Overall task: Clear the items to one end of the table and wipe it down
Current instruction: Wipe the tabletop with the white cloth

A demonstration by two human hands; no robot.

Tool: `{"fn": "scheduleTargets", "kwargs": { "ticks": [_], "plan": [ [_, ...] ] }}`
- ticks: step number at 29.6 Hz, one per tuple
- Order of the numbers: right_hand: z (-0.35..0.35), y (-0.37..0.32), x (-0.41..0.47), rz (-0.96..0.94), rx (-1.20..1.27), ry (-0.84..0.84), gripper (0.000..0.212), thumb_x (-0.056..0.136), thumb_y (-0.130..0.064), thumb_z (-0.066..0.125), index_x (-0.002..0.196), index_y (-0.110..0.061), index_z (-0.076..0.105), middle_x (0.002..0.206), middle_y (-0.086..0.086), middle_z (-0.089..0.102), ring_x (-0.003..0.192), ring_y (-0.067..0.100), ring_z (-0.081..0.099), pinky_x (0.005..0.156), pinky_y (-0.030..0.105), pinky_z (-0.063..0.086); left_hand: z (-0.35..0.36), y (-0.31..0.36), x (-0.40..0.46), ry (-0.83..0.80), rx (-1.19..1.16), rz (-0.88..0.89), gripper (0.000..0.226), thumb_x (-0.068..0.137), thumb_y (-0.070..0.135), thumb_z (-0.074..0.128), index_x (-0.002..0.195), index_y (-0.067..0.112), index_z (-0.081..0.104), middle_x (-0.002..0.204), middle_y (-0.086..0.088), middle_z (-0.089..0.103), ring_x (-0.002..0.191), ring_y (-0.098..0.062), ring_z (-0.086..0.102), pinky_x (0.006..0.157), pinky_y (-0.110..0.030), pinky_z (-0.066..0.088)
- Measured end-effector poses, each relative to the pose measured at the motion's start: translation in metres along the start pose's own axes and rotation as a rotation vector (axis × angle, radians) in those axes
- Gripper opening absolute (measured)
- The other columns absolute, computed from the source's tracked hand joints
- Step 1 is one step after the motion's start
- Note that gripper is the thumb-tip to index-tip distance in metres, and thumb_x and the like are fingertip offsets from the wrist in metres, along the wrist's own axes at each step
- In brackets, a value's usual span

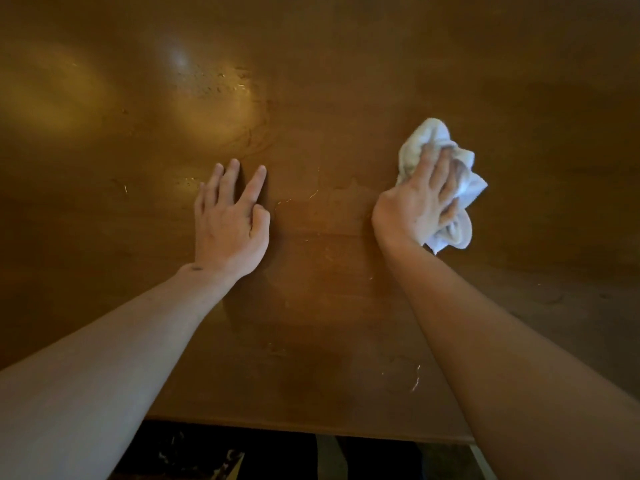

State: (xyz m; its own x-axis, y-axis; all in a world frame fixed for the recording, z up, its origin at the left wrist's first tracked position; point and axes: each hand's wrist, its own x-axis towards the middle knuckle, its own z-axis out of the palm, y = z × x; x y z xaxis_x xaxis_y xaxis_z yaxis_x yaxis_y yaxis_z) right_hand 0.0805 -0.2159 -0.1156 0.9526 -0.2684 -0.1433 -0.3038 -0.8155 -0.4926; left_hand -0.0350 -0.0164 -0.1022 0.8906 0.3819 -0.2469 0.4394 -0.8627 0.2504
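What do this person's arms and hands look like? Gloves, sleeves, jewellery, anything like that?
Both forearms are bare as far as the view shows, with no sleeves visible. The left hand and right hand wear no gloves, and no rings, watch or bracelet show. The left wrist carries one small dark mark on its back.

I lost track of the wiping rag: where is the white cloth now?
In the head view, the white cloth lies bunched under the right hand on the brown table, right of the flat left hand.

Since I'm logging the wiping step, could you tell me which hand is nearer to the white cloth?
The right. The right hand lies on the white cloth, pressing it to the table; the left hand rests flat on bare wood well to its left.
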Motion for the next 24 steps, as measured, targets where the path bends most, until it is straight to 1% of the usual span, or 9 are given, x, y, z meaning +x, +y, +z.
{"fn": "scheduleTargets", "kwargs": {
  "ticks": [5, 9, 12, 15, 17, 20, 21, 23, 24],
  "plan": [
    [0.004, -0.011, 0.000, -0.402, 0.014, -0.228, 0.076, 0.084, -0.004, 0.044, 0.154, -0.033, 0.036, 0.165, -0.009, 0.024, 0.154, 0.014, 0.006, 0.120, 0.048, 0.002, -0.001, -0.002, 0.000, -0.017, 0.003, 0.014, 0.065, 0.096, 0.043, 0.017, 0.161, 0.035, 0.025, 0.171, -0.005, 0.011, 0.158, -0.024, 0.000, 0.127, -0.048, 0.001],
    [-0.002, -0.013, 0.017, -0.731, 0.023, -0.473, 0.068, 0.088, -0.002, 0.052, 0.149, -0.033, 0.047, 0.162, -0.010, 0.032, 0.153, 0.013, 0.014, 0.118, 0.042, 0.005, 0.000, -0.004, -0.001, -0.008, -0.001, 0.019, 0.063, 0.098, 0.039, 0.019, 0.161, 0.034, 0.026, 0.171, -0.006, 0.013, 0.157, -0.025, 0.002, 0.126, -0.047, 0.000],
    [-0.009, -0.001, 0.024, -0.938, 0.024, -0.604, 0.059, 0.093, -0.002, 0.052, 0.145, -0.031, 0.053, 0.158, -0.013, 0.039, 0.152, 0.010, 0.019, 0.118, 0.037, 0.008, 0.001, -0.006, -0.001, -0.016, 0.010, 0.025, 0.064, 0.098, 0.041, 0.016, 0.161, 0.034, 0.026, 0.171, -0.006, 0.014, 0.157, -0.025, 0.003, 0.126, -0.047, 0.001],
    [-0.020, 0.009, 0.035, -1.040, 0.026, -0.704, 0.054, 0.096, -0.002, 0.054, 0.142, -0.029, 0.056, 0.155, -0.013, 0.043, 0.151, 0.006, 0.020, 0.120, 0.037, 0.007, 0.000, -0.007, 0.000, -0.021, 0.019, 0.033, 0.064, 0.098, 0.042, 0.016, 0.160, 0.035, 0.026, 0.170, -0.006, 0.015, 0.157, -0.026, 0.004, 0.125, -0.046, 0.002],
    [-0.041, 0.027, 0.054, -1.113, -0.004, -0.754, 0.055, 0.094, 0.001, 0.056, 0.140, -0.028, 0.058, 0.154, -0.011, 0.045, 0.150, 0.008, 0.024, 0.121, 0.039, 0.009, 0.004, 0.014, -0.005, -0.019, 0.022, 0.041, 0.065, 0.097, 0.043, 0.015, 0.160, 0.035, 0.027, 0.170, -0.006, 0.015, 0.157, -0.026, 0.005, 0.125, -0.047, 0.003],
    [-0.048, 0.031, 0.070, -1.179, -0.049, -0.816, 0.056, 0.091, 0.005, 0.059, 0.139, -0.024, 0.060, 0.152, -0.010, 0.048, 0.150, 0.010, 0.024, 0.121, 0.030, 0.006, -0.002, 0.007, -0.002, -0.026, 0.029, 0.026, 0.067, 0.095, 0.045, 0.014, 0.160, 0.036, 0.026, 0.171, -0.005, 0.014, 0.157, -0.025, 0.004, 0.126, -0.049, 0.005],
    [-0.050, 0.033, 0.074, -1.192, -0.064, -0.824, 0.057, 0.091, 0.005, 0.059, 0.139, -0.025, 0.059, 0.153, -0.011, 0.047, 0.151, 0.010, 0.023, 0.121, 0.030, 0.006, -0.005, 0.004, -0.002, -0.031, 0.025, 0.022, 0.068, 0.095, 0.045, 0.013, 0.160, 0.035, 0.027, 0.171, -0.005, 0.014, 0.157, -0.025, 0.004, 0.126, -0.050, 0.005],
    [-0.056, 0.043, 0.081, -1.188, -0.071, -0.800, 0.056, 0.093, 0.004, 0.059, 0.141, -0.025, 0.058, 0.154, -0.012, 0.044, 0.151, 0.011, 0.023, 0.122, 0.035, 0.009, -0.009, 0.000, -0.002, -0.035, 0.016, 0.015, 0.068, 0.094, 0.045, 0.013, 0.160, 0.034, 0.027, 0.171, -0.006, 0.014, 0.157, -0.026, 0.003, 0.126, -0.050, 0.005],
    [-0.059, 0.051, 0.083, -1.154, -0.065, -0.771, 0.056, 0.094, 0.003, 0.058, 0.142, -0.026, 0.057, 0.154, -0.011, 0.043, 0.151, 0.012, 0.023, 0.123, 0.039, 0.012, -0.010, -0.001, -0.002, -0.029, 0.013, 0.012, 0.068, 0.095, 0.045, 0.014, 0.160, 0.033, 0.028, 0.171, -0.006, 0.014, 0.157, -0.026, 0.003, 0.127, -0.050, 0.004]
  ]
}}
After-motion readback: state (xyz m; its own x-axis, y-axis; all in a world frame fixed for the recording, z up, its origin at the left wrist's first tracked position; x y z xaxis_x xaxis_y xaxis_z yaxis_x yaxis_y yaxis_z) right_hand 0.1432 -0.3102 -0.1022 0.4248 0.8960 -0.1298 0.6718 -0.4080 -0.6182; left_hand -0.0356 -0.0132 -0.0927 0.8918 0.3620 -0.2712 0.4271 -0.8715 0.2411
